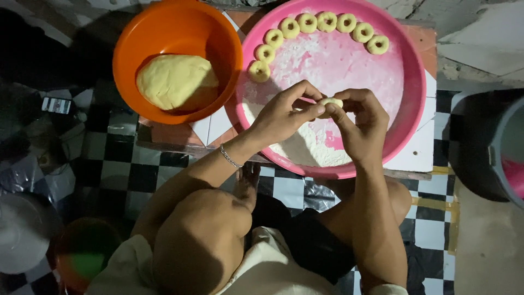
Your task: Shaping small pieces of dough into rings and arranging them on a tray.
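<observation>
Both hands meet over a wide pink basin (412,104) dusted with flour. My left hand (284,114) and my right hand (360,123) pinch a small pale piece of dough (331,102) between their fingertips. Several ring-shaped dough pieces (316,23) line the basin's far rim in a curve. A heap of flour (305,145) lies in the basin just below my hands. To the left, an orange bowl (180,27) holds a big lump of yellow dough (176,81).
The basins rest on a low board over a black-and-white checkered floor (125,164). My bent knees are under the camera. A grey bucket (491,147) stands at the right, a small round container (82,257) at lower left.
</observation>
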